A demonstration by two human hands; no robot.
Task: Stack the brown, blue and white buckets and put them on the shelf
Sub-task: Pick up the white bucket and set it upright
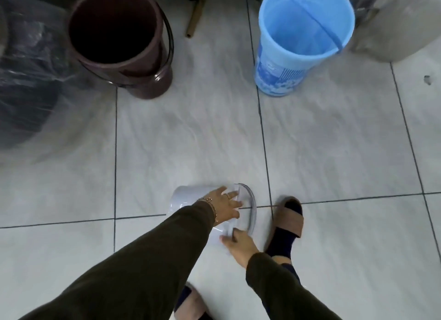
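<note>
The white bucket (pixel 188 196) lies on its side on the tiled floor near my feet, mouth facing right. My left hand (pixel 226 206) rests over its upper side near the rim, fingers spread on it. At the lower edge of the rim my right hand (pixel 239 247) pinches the bucket. The brown bucket (pixel 152 81) stands upright at the far left, its dark handle hanging down. Upright at the far right is the blue bucket (pixel 276 73), its handle lying across the mouth. No shelf is in view.
A dark bundle wrapped in clear plastic (pixel 28 76) fills the left edge. A wooden stick (pixel 196 14) lies between the two far buckets. A grey container (pixel 403 21) sits at the top right. My sandalled foot (pixel 286 221) stands right of the white bucket.
</note>
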